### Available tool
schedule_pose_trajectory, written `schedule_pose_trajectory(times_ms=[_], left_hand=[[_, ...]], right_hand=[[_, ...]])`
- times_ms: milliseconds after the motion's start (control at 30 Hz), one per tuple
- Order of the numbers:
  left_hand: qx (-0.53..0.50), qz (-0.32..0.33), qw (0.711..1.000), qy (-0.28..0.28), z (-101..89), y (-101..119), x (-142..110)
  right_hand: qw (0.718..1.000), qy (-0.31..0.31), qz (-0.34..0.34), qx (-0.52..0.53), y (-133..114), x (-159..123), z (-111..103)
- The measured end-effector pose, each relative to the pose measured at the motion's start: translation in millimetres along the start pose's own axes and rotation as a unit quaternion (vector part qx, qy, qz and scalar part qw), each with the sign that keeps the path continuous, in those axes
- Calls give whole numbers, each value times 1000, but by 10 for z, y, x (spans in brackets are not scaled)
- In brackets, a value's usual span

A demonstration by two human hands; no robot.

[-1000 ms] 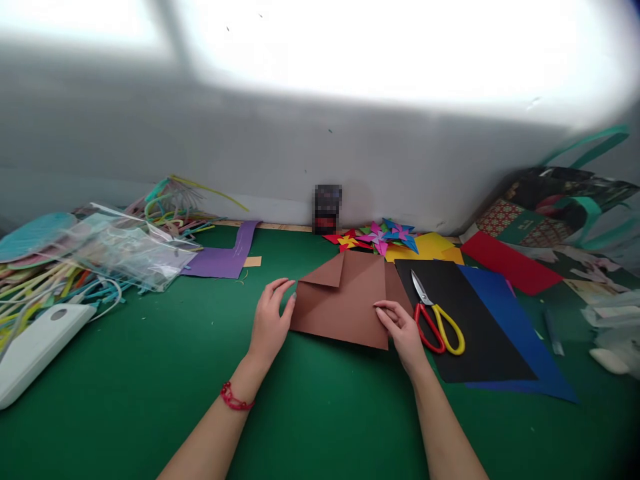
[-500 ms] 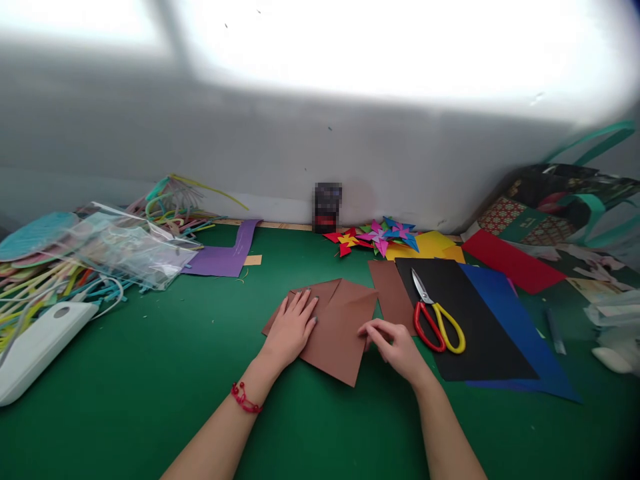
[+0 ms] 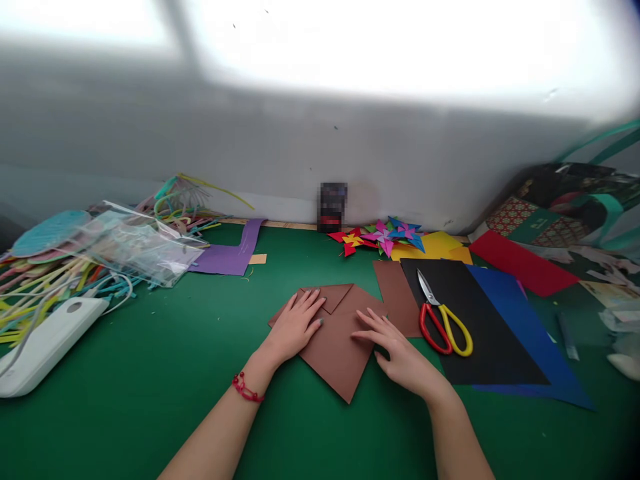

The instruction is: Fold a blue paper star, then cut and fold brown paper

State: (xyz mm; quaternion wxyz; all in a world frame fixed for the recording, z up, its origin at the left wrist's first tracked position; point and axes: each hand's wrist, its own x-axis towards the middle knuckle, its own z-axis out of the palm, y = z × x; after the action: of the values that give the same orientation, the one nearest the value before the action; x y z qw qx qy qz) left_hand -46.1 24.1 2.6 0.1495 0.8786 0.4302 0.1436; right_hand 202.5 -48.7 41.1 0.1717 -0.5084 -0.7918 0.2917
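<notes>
A folded sheet of brown paper lies on the green table in front of me, its near corner pointing toward me. Along its far edge runs a folded-over flap with a pointed tip. My left hand rests flat on the paper's left side, fingers stretched across the flap. Over the right side is my right hand, fingers spread and apart, holding nothing; whether its fingertips touch the paper I cannot tell. To the right, scissors with one red and one yellow handle lie on black paper.
Brown paper and blue paper lie beside the black sheet. Folded paper stars are piled near the wall. Purple paper, a clear plastic bag, colourful pipe cleaners and a white power strip occupy the left.
My right hand has opened from a pinch at the paper's right edge and moved over the sheet. The brown paper has turned slightly, and my left hand stays on it.
</notes>
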Motion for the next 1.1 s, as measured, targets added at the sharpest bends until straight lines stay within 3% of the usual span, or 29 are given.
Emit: schedule_pose_trajectory(times_ms=[200,433,667,900,1100], left_hand=[[-1,16,1000,-24,-13,1,12],[-4,5,1000,8,-11,15,2],[0,8,999,49,6,63,-15],[11,8,1000,25,19,73,-9],[-23,-6,998,51,5,99,-8]], right_hand=[[1000,-6,3,-3,-27,3,8],[998,-20,42,42,-61,-2,-55],[999,-8,28,40,-72,18,-15],[999,11,2,44,-131,-12,-24],[996,28,6,87,-186,12,-12]])
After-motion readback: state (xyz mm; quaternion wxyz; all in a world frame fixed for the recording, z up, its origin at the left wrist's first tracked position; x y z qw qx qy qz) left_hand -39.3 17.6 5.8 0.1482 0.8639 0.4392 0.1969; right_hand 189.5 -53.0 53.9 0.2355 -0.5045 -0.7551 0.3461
